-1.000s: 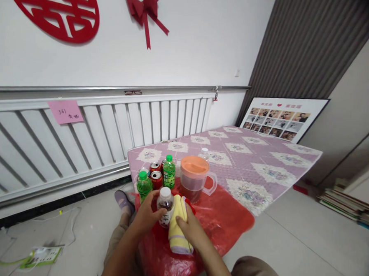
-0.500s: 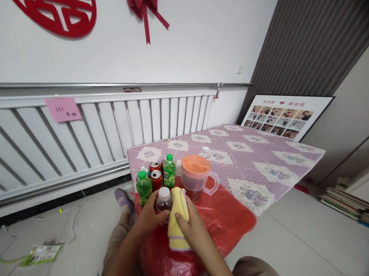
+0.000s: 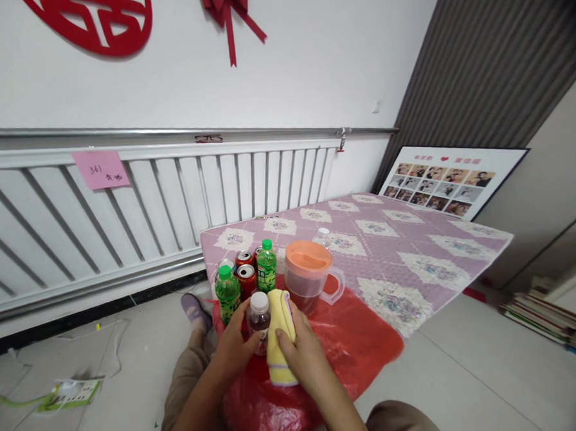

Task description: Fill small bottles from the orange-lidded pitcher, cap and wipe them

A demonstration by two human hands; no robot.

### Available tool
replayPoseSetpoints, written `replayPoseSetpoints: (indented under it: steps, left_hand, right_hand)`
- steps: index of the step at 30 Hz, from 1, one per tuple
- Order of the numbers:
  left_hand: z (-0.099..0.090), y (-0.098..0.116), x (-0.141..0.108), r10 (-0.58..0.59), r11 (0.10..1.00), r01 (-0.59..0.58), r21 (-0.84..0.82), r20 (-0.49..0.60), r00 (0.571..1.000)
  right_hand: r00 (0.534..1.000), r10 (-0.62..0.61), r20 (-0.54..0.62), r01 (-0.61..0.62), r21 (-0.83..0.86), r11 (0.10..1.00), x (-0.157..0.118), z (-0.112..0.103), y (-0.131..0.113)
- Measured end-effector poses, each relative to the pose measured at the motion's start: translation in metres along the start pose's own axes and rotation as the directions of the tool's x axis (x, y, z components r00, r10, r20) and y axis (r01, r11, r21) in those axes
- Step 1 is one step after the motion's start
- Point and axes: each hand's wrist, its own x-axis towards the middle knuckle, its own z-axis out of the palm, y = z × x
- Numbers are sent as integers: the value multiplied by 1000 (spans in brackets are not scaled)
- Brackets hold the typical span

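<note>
My left hand (image 3: pixel 237 341) is wrapped round a clear bottle (image 3: pixel 258 317) with a white cap and dark contents. A folded yellow cloth (image 3: pixel 279 348) is in my right hand (image 3: pixel 302 343), pinched between thumb and fingers, close against the bottle's right side. Both are over a red plastic sheet (image 3: pixel 357 334). Behind them stand two green-capped bottles (image 3: pixel 228 296) (image 3: pixel 266 268) and several red cans (image 3: pixel 246 281). Just right of the cloth is a clear pitcher (image 3: pixel 304 288) with an orange lid.
A purple floral cloth (image 3: pixel 391 261) covers the table, with another white-capped bottle (image 3: pixel 323 237) behind the pitcher. Beyond is a white radiator (image 3: pixel 181 195). A photo board (image 3: pixel 440 178) leans at the right, near stacked books (image 3: pixel 544 318). A power strip (image 3: pixel 75 394) lies on the left floor.
The view has shifted slightly. My hands keep their hold on the bottle and the cloth, and the cloth is turned a little more upright.
</note>
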Motion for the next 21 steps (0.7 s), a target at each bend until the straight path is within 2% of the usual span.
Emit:
replayPoseSetpoints:
  steps: [5, 9, 13, 18, 21]
  left_hand:
    - [0, -3, -1, 10, 1000, -10, -3, -37, 999]
    - [0, 2, 0, -4, 1000, 4, -3, -47, 999]
    - [-1, 4, 1, -15, 1000, 15, -8, -52, 999]
    - [-1, 3, 0, -12, 993, 5, -117, -61, 998]
    - [-2, 5, -2, -1, 986, -9, -168, -65, 998]
  right_hand:
    - [999, -49, -21, 48, -62, 997, -12, 4, -2]
    - [999, -38, -26, 32, -190, 981, -28, 10, -7]
    - [993, -109, -43, 87, -360, 929, -41, 17, -12]
    - [987, -159, 34, 153, -531, 833, -49, 26, -19]
    - [979, -181, 92, 201, -563, 801, -50, 31, -22]
